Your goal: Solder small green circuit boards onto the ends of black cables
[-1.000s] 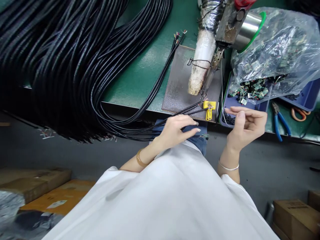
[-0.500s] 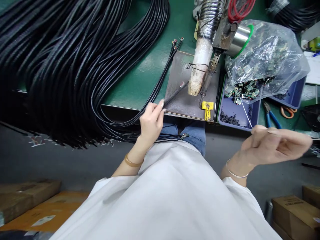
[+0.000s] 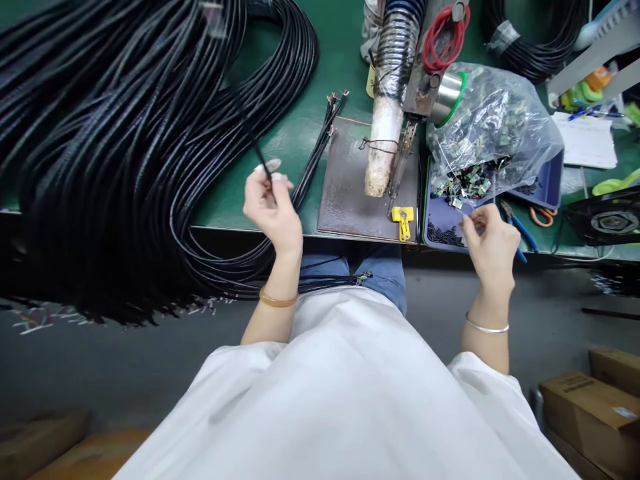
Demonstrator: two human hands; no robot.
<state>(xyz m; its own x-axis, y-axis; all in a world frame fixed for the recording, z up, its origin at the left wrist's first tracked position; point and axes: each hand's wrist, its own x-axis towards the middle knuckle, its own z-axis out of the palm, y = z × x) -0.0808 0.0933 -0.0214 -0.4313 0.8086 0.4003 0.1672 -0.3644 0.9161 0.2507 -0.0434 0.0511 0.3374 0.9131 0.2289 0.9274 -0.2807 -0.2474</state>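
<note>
My left hand [image 3: 277, 210] is closed on a black cable [image 3: 263, 160], pinched between thumb and fingers above the table edge. The cable runs up past the large bundle of black cables [image 3: 125, 133]. Over the front of a purple tray [image 3: 425, 213], my right hand [image 3: 493, 243] is closed in a pinch around a thin white stick [image 3: 461, 211], mostly hidden by the fingers. Small green circuit boards [image 3: 465, 183] and short black tube pieces [image 3: 443, 235] lie in this tray. Several cables with bare wire ends [image 3: 320, 143] lie beside the dark metal plate [image 3: 345, 180].
A white-ended hose [image 3: 385, 133] and a soldering iron [image 3: 403, 157] hang over the plate, near a yellow clip [image 3: 403, 220]. A solder spool [image 3: 450, 100] stands by a clear plastic bag [image 3: 515, 113]. Blue-handled pliers [image 3: 523, 233] and orange-handled scissors [image 3: 543, 215] lie to the right.
My left hand has moved left and up from the plate, carrying the black cable away. My right hand has moved left and up to the tray. The view has shifted slightly.
</note>
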